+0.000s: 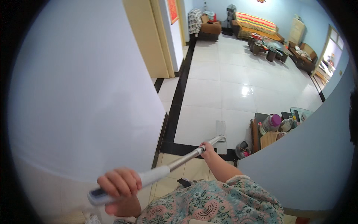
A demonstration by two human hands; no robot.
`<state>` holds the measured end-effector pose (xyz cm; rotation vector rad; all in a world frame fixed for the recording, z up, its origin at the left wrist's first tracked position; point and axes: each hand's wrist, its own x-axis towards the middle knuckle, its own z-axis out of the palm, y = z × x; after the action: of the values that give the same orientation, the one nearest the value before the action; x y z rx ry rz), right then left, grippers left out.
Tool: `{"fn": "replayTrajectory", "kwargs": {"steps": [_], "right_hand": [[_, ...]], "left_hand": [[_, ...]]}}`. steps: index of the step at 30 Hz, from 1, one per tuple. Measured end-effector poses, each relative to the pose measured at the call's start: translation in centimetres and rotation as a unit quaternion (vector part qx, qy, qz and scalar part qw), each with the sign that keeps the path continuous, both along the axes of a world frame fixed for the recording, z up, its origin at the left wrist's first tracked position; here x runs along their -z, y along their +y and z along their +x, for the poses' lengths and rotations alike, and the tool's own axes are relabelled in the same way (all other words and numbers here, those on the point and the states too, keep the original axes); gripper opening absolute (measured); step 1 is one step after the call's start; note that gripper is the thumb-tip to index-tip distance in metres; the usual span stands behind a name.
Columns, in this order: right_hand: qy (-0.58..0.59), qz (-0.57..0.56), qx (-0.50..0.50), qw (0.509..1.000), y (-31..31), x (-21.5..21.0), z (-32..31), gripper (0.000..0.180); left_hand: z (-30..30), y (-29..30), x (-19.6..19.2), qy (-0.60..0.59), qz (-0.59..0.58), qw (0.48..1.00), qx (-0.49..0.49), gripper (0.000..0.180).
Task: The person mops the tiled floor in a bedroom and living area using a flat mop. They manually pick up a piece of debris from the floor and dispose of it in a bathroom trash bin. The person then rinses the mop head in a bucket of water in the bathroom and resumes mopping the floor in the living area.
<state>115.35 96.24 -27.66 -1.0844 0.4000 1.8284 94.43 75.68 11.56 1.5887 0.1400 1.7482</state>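
Note:
A flat mop with a white and silver pole [182, 159] slants across in front of me. My left hand [120, 182] is closed around the thick white grip at the pole's upper end, low on the left. Farther along, my right hand [207, 150] wraps the metal shaft, arm stretched forward. Beyond it, the pale rectangular mop head [221, 128] lies flat on the white tiles, across the near edge of the black border strip. The underside of the mop head is hidden.
A wall [74, 93] rises close on my left; another [298, 168] curves in on the right. By it stand a waste bin [243, 148] and a low cabinet holding a purple-lidded jar [270, 124]. Farther off are a coffee table [272, 46], a sofa [257, 26], armchairs and a fan [230, 15].

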Motion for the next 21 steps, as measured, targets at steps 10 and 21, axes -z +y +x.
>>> {"fn": "replayTrajectory", "kwargs": {"steps": [10,21], "right_hand": [[-0.038,0.090,0.123,0.988,16.7,-1.7,4.8,0.024],[0.011,-0.005,0.155,0.988,30.5,2.1,9.6,0.024]], "left_hand": [[1.5,23.9,2.4,0.080,-0.060,0.987,0.124,0.020],[9.0,48.1,2.1,0.122,-0.111,0.962,0.216,0.015]]}}
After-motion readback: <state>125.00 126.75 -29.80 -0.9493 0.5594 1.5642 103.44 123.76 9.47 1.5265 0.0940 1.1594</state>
